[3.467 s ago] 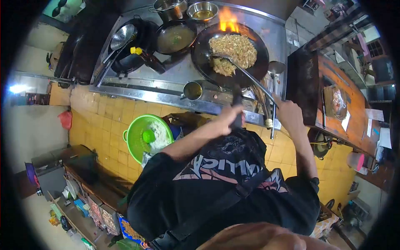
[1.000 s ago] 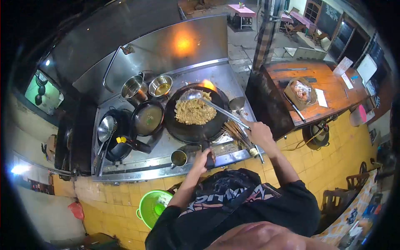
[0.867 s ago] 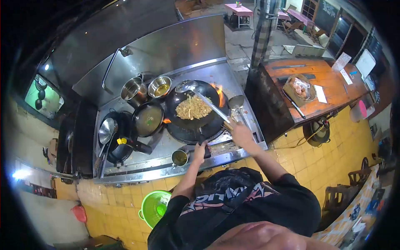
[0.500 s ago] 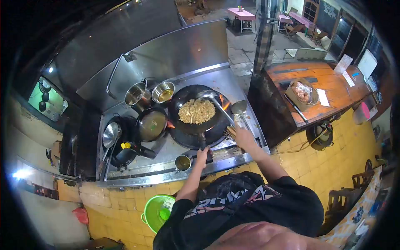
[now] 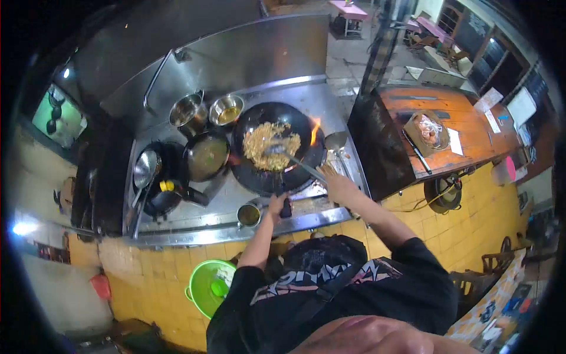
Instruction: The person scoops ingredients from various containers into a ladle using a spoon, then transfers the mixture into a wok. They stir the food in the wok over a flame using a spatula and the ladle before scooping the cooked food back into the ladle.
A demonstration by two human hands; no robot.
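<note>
Food that looks like fried rice [image 5: 254,145] lies spread across a black wok [image 5: 303,172] on the stove. My left hand [image 5: 278,204] is closed round the wok's handle at the near side. With its fingers wrapped round a long metal handle, my right hand [image 5: 341,187] holds a ladle [image 5: 300,163] slanting down to the left. The ladle's head sits in the rice and is partly blurred. Flame [image 5: 315,130] rises at the wok's right edge. A spatula [image 5: 336,141] lies on the steel beside the wok, close to my right forearm.
Left of the wok are a smaller pan [image 5: 206,156], a tall pot [image 5: 187,113] and a bowl of yellowish liquid [image 5: 226,110]. A metal cup [image 5: 249,215] stands by the stove's front edge. A green basket [image 5: 200,289] is on the floor; a wooden table [image 5: 389,118] stands right.
The ladle has moved left and down into the rice, which is now spread more loosely. The flame at the wok's right shows taller. The whole view has shifted slightly.
</note>
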